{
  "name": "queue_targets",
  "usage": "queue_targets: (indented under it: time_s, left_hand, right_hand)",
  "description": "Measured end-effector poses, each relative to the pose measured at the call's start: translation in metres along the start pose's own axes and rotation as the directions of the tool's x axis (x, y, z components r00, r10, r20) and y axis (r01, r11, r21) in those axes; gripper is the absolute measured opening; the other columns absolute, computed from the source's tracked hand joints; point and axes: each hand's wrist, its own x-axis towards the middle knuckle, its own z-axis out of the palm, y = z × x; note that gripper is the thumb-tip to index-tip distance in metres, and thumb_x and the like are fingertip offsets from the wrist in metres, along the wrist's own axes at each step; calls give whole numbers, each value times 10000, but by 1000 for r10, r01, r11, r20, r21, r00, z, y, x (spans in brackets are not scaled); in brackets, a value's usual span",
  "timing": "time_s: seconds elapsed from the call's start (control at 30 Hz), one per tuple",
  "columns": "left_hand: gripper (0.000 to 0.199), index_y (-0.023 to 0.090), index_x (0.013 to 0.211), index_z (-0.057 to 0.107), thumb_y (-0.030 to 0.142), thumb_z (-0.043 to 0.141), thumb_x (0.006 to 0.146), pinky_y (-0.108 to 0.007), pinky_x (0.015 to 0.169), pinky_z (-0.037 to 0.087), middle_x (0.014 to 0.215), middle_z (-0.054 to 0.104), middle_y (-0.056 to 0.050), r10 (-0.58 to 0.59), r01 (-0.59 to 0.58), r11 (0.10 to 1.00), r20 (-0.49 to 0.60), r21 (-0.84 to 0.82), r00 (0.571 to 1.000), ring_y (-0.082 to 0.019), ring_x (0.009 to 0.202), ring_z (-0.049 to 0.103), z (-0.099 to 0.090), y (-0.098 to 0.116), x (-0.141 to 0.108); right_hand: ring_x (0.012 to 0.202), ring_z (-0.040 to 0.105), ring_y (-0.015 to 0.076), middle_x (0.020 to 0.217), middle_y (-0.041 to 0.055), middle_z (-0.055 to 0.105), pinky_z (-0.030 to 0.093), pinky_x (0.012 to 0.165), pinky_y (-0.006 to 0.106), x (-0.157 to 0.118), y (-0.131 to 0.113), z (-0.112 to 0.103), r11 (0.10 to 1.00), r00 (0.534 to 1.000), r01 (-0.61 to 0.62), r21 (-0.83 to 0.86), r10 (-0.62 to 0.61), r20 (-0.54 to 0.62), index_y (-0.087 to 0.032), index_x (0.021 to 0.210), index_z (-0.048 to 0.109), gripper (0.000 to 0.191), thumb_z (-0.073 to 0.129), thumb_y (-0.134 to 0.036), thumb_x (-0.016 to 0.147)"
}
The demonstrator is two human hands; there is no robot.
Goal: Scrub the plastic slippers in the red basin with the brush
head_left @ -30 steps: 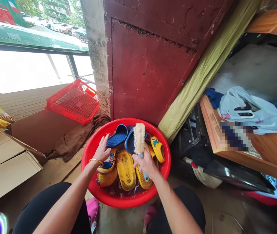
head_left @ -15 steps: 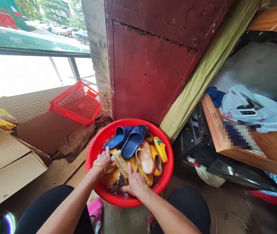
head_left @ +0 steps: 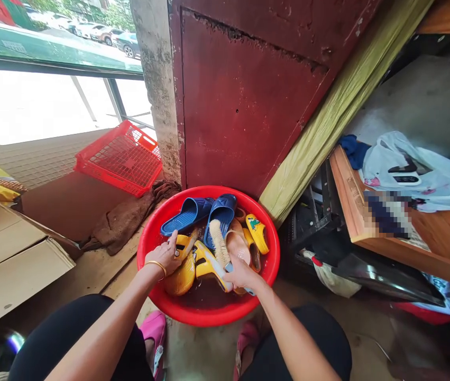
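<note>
Right hand (head_left: 242, 274) was closed round the handle of a brush (head_left: 219, 241), bristle head pointing away from the body and a little to the left, handle end emerging below the palm. Left hand (head_left: 165, 258) lay over the near-left side of a red basin (head_left: 209, 317), fingers on the left yellow slipper (head_left: 182, 278); whether they pinched it or merely rested there could not be told, as the undersides of the fingers were hidden. Key relation: the middle yellow slipper (head_left: 205, 259) lay between the two hands, immediately left of the brush, its long axis slanting from far left to near right, roughly along the brush's own line. Its near end came close beside the right fingers, so the right hand was the nearer of the two; its far end pointed toward two blue slippers (head_left: 189, 214) at the back of the basin. Bristles overlapped one of these in the view, but contact was not certain from this angle. Right of the brush sat a beige shoe (head_left: 237, 246), with a yellow clog (head_left: 257, 235) beyond it against the basin's right side. Dark water (head_left: 203, 301) showed at the near side, below both yellow slippers.
</note>
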Motion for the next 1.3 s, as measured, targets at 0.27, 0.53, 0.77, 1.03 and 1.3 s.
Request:
queue_targets:
  time_s: [0.27,0.53,0.77,1.03,1.3]
  left_hand:
    - [741,82,1507,389,416,549,865,-495,1090,390,1512,446,-264,136,-129,990,-156,53,978,-388,1371,466,-10,9,-20]
    - [823,70,1334,563,666,622,770,-453,1029,445,1278,649,-245,422,-416,904,59,-97,904,-394,1217,601,11,35,-41]
    - [410,136,1273,591,229,420,912,-377,950,485,1179,695,-171,221,-228,961,-57,-155,974,-284,1103,677,26,57,-31]
    - [422,193,1159,676,476,443,950,-352,831,541,1043,711,-101,215,-438,757,-449,-484,867,-213,834,679,-7,51,-41]
    - [758,184,1454,425,568,614,828,-456,951,531,1397,582,-176,-155,-214,321,-275,-922,949,-309,1206,612,3,78,-26]
  right_hand:
    - [335,417,67,542,-108,536,323,333,175,-16,0,-36,904,999,-37,426,38,8,-196,995,534,353,653,-262,669]
    - [322,444,95,434,-117,484,330,340,177,-18,-2,-33,912,992,-75,403,111,-66,-188,940,528,273,600,-287,696]
    - [397,523,97,659,-68,631,446,380,202,-26,-23,-9,968,995,-98,230,102,-5,-183,1222,536,472,639,-251,766]
    - [947,691,230,1171,77,698,605,789,343,-39,-46,-16,963,945,163,214,-91,-314,-192,1371,502,656,688,-292,749]
    - [1312,532,320,1386,173,588,425,1121,474,-34,-45,19,962,712,271,-30,-221,-666,-152,1435,473,632,612,-302,837]
